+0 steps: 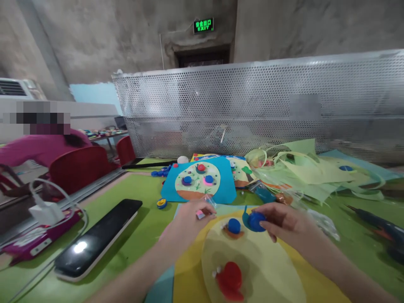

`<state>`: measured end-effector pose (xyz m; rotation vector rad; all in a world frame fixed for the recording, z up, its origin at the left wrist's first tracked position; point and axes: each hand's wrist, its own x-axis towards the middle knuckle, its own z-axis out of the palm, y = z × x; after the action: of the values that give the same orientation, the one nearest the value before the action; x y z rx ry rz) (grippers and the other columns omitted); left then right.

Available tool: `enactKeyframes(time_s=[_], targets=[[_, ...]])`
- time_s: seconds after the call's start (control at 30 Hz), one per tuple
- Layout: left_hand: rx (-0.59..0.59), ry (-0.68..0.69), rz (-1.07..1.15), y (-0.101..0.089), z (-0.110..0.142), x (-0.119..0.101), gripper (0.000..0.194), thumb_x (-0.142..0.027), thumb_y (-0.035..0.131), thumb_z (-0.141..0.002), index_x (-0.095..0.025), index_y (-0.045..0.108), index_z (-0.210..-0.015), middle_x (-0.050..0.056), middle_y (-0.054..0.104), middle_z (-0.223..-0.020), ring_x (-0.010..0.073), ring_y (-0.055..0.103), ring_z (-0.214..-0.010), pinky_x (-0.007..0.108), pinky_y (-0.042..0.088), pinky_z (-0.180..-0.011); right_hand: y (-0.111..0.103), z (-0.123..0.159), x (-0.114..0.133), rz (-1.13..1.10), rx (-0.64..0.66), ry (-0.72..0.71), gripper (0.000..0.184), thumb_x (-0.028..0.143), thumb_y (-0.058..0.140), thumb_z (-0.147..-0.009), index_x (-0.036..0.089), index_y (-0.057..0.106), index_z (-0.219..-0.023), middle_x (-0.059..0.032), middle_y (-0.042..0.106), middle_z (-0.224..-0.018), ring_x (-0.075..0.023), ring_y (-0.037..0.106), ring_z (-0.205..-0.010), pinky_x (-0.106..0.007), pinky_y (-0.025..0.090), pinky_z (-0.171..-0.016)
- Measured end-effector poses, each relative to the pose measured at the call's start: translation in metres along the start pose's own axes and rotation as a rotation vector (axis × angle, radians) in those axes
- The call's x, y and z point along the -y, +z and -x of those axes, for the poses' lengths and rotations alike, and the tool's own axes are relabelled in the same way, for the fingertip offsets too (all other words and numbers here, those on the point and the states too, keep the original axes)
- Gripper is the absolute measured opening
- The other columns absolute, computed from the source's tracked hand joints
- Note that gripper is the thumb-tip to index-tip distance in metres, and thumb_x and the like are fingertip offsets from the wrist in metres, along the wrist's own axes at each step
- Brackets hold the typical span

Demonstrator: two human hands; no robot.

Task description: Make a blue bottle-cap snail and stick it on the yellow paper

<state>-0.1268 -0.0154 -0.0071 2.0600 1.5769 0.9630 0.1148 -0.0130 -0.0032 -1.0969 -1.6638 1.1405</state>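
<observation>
My right hand (285, 221) pinches a blue bottle cap (256, 221) with a teal clay strip (245, 216) at its side, shaped like a snail. It is over the upper part of a pale yellow paper oval (265, 261). My left hand (194, 216) is closed near the oval's top left edge; a small pink and white piece (200, 214) shows at its fingers, too small to name. On the oval are a blue cap snail (234, 226) with a brown clay body and a red cap snail (232, 275). The oval lies on yellow paper (187, 269).
A finished blue picture card (227, 181) stands behind. Paper strips (303, 164) and a glue gun (375, 223) are at right. On the left are a black phone (101, 237), a purple power strip (41, 242) and a seated person (47, 143). A perforated metal panel (252, 105) closes the back.
</observation>
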Motion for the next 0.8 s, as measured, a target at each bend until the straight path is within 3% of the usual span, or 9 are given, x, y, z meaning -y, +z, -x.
enactKeyframes(time_s=[0.3, 0.53, 0.63, 0.8], targets=[[-0.044, 0.052, 0.029, -0.002, 0.005, 0.003, 0.021, -0.018, 0.055, -0.084, -0.028, 0.069, -0.097, -0.002, 0.069, -0.098, 0.0149, 0.063, -0.085, 0.023, 0.048, -0.071, 0.01, 0.004, 0.006, 0.024, -0.011, 0.103, 0.033, 0.042, 0.071, -0.055, 0.018, 0.069, -0.078, -0.0087, 0.068, -0.077, -0.0181, 0.057, -0.06, -0.024, 0.047, -0.045], [-0.098, 0.035, 0.049, -0.004, 0.01, -0.004, 0.048, -0.009, 0.057, -0.078, -0.031, 0.053, -0.12, -0.005, 0.068, -0.088, 0.0149, 0.06, -0.091, 0.027, 0.045, -0.084, 0.015, 0.007, 0.013, 0.018, 0.011, 0.104, 0.03, 0.042, 0.071, -0.055, 0.02, 0.07, -0.075, -0.0083, 0.069, -0.074, -0.0183, 0.058, -0.059, -0.023, 0.047, -0.045], [-0.108, 0.009, 0.065, -0.005, 0.012, -0.005, 0.054, -0.014, 0.061, -0.077, -0.032, 0.047, -0.126, -0.006, 0.068, -0.083, 0.016, 0.061, -0.091, 0.029, 0.046, -0.085, 0.016, 0.008, 0.015, 0.015, 0.008, 0.113, 0.029, 0.041, 0.07, -0.055, 0.021, 0.07, -0.075, -0.0079, 0.069, -0.074, -0.0186, 0.058, -0.06, -0.023, 0.046, -0.045], [-0.102, -0.004, 0.126, -0.004, 0.012, -0.009, 0.057, -0.019, 0.058, -0.082, -0.035, 0.037, -0.133, -0.008, 0.072, -0.092, 0.0145, 0.062, -0.1, 0.03, 0.042, -0.093, 0.016, 0.008, 0.018, 0.018, 0.0, 0.119, 0.029, 0.042, 0.069, -0.054, 0.02, 0.069, -0.073, -0.008, 0.068, -0.074, -0.0187, 0.058, -0.059, -0.024, 0.047, -0.045]])
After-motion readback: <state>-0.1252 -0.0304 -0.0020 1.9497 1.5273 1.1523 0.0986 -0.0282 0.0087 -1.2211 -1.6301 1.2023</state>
